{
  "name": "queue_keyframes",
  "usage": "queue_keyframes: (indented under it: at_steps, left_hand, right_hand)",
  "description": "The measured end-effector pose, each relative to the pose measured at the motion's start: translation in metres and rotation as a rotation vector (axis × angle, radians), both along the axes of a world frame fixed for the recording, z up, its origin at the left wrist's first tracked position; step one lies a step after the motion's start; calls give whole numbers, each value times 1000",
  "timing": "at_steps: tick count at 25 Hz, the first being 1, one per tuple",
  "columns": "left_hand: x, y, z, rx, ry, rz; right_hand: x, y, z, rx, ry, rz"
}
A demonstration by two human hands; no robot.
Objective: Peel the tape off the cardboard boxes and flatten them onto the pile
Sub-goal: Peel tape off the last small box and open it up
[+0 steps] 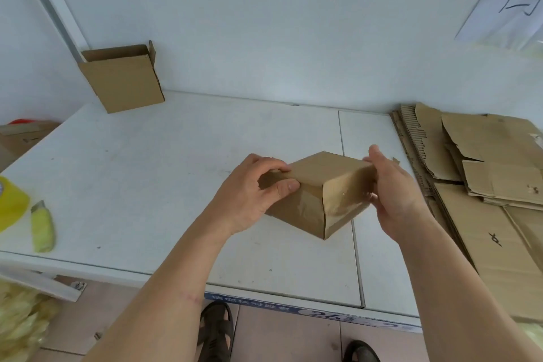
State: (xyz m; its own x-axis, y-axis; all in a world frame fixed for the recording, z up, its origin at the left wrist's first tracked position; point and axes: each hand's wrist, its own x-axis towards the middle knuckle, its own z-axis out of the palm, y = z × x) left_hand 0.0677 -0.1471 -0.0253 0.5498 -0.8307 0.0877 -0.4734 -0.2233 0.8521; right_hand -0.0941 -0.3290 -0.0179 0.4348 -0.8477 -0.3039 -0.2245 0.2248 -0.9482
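A small brown cardboard box [317, 194] sealed with clear tape [343, 200] is held tilted just above the white table [147, 185], one corner pointing toward me. My left hand [252, 194] grips its left side, thumb and fingers curled over the edge. My right hand [393, 194] holds the right end, fingers wrapped behind it and the thumb raised. A pile of flattened cardboard [484, 185] lies on the table at the right.
An open-topped cardboard box [123, 79] leans against the wall at the back left. A yellow utility knife [42, 226] and a yellow tape roll [8, 203] lie at the table's left edge. Another box [20, 135] stands beyond the left edge. My sandalled feet [216, 329] show below.
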Motion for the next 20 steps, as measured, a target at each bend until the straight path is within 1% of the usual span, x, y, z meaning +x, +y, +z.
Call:
queue_keyframes:
  at_steps: [2, 4, 6, 8, 9, 10, 11, 12, 13, 14, 17, 19, 20]
  left_hand:
    - [-3, -3, 1, 44, 17, 116]
    - [-9, -5, 1, 102, 37, 177]
    - [-14, -5, 0, 170, 56, 123]
    - [-19, -4, -4, 234, 14, 32]
    - [-21, -5, -7, 223, -24, 17]
    - [-22, -6, -8, 156, -60, 43]
    - [-24, -7, -8, 64, -57, 73]
    - [-27, -9, -7, -16, -41, 75]
    - [-30, -10, -6, -75, -65, 36]
    - [-32, -12, -7, -100, -137, -24]
    - [-34, -16, -12, -91, -394, -146]
    - [-31, -21, -16, -116, -478, -153]
    - [-31, -23, -18, -113, -488, -142]
  right_hand:
    - [2, 7, 1, -88, -106, 33]
    - [3, 13, 2, -190, -135, 92]
    - [3, 14, 1, -285, -87, 141]
    - [3, 10, 1, -390, 8, 150]
    - [4, 9, 1, -441, 48, 151]
    - [5, 8, 1, -483, 76, 157]
    - [7, 8, 1, -513, 94, 165]
    - [8, 8, 1, -534, 109, 178]
    - [9, 7, 1, -546, 121, 191]
    - [9, 6, 1, -566, 125, 210]
    - [7, 7, 0, -668, 101, 242]
    - [6, 10, -1, -670, 93, 213]
    - [7, 10, -1, -650, 96, 211]
